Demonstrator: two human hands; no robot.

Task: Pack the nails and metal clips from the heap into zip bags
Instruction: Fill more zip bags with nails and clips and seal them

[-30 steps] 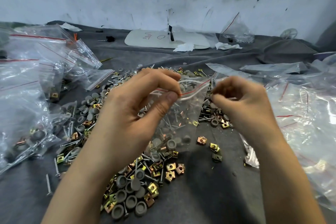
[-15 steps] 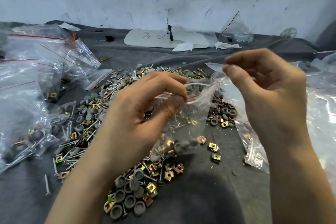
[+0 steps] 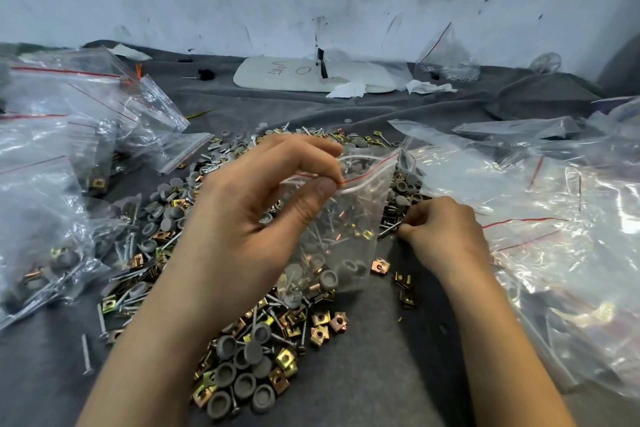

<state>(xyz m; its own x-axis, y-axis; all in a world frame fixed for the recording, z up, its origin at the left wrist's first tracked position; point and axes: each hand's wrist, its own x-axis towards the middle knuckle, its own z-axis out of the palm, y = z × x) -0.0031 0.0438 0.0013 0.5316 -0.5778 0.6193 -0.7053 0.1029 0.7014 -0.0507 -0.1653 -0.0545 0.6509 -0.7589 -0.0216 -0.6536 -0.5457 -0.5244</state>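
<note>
My left hand [image 3: 249, 218] pinches the red-striped mouth of a small clear zip bag [image 3: 349, 218] and holds it up over the heap [image 3: 249, 350]. Nails, brass clips and grey caps lie in the bag's bottom. The heap of nails, square brass clips and grey round caps spreads across the grey cloth under and around the bag. My right hand [image 3: 440, 232] is down on the heap's right side, fingers curled, pinching a nail [image 3: 389, 230] that lies there.
Filled zip bags [image 3: 52, 184] are piled at the left. A stack of clear zip bags [image 3: 554, 218] covers the right. A white board [image 3: 294, 76] and crumpled paper lie at the back by the wall. Loose clips [image 3: 401, 279] sit on the cloth near my right wrist.
My right hand let go of the bag's mouth, rose, then dropped down to the heap at the right and pinched a nail. My left hand keeps holding the bag.
</note>
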